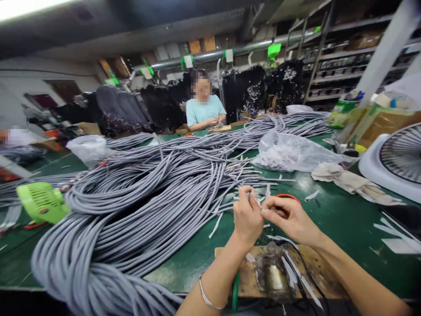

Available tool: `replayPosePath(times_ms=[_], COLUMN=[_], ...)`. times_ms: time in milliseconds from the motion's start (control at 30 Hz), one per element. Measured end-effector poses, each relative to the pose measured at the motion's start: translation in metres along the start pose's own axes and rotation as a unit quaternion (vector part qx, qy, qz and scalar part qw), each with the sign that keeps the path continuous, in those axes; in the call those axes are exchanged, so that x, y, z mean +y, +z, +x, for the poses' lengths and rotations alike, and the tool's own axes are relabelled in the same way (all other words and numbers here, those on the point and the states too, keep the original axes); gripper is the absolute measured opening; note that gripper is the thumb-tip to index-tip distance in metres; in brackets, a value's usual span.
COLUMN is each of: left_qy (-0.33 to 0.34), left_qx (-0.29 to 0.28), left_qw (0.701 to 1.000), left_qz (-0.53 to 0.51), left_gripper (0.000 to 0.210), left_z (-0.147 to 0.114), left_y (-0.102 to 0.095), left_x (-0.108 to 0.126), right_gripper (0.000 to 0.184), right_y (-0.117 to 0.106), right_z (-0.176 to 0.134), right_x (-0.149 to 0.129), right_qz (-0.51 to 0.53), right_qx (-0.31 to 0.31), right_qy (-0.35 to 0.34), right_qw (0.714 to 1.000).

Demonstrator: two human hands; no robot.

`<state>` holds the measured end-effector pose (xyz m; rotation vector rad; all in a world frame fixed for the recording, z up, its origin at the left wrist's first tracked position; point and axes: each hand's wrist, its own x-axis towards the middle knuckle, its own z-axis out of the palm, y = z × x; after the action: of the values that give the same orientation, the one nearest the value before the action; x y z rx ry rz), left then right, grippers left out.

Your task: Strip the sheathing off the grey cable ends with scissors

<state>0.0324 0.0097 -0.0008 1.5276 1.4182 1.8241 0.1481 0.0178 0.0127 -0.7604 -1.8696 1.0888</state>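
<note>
My left hand [248,216] is closed in a pinch, and something small and whitish shows at its fingertips, too hidden to name. Against it, the fingertips of my right hand [294,218] are also pinched together, and what they hold is hidden. A red handle [289,197] of some tool lies on the table behind the right hand. To the left spreads a large bundle of grey cables [154,219], its cut ends pointing toward my hands. Below the hands, a metal device [274,274] sits on a wooden board [248,278] with black wires and white strips.
A clear plastic bag [292,151] of small pale pieces lies beyond the hands. At right are a cloth glove [351,182] and a white fan [378,162]. A green fan [41,202] stands at left. A co-worker [205,109] sits across the green table [342,228].
</note>
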Motion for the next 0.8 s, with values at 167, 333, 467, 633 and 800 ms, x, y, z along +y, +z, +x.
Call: replayPosePath(times_ms=[167, 333, 467, 633, 800], left_qy=[-0.135, -0.273, -0.276, -0.231, -0.152], left_qx=[0.022, 0.038, -0.005, -0.151, -0.199], left_qw=[0.985, 0.917, 0.902, 0.860, 0.910], left_qz=[-0.103, -0.289, -0.333, -0.429, -0.331], left_gripper=[0.018, 0.030, 0.038, 0.039, 0.033], left_z=[0.013, 0.026, 0.022, 0.022, 0.017], left_y=[0.006, 0.011, 0.006, -0.004, -0.006], left_x=[-0.009, -0.018, -0.010, -0.003, -0.009], right_gripper=[0.023, 0.019, 0.019, 0.020, 0.012], right_y=[0.001, 0.001, -0.002, -0.013, -0.019], right_z=[-0.007, -0.006, -0.001, 0.004, -0.003], right_x=[0.000, 0.007, 0.011, 0.004, 0.001], right_qz=[-0.026, 0.018, 0.167, 0.261, 0.191], right_qx=[-0.014, 0.088, 0.212, 0.245, 0.257], right_qy=[-0.036, -0.056, -0.017, -0.018, -0.063], right_qw=[0.999, 0.994, 0.963, 0.934, 0.945])
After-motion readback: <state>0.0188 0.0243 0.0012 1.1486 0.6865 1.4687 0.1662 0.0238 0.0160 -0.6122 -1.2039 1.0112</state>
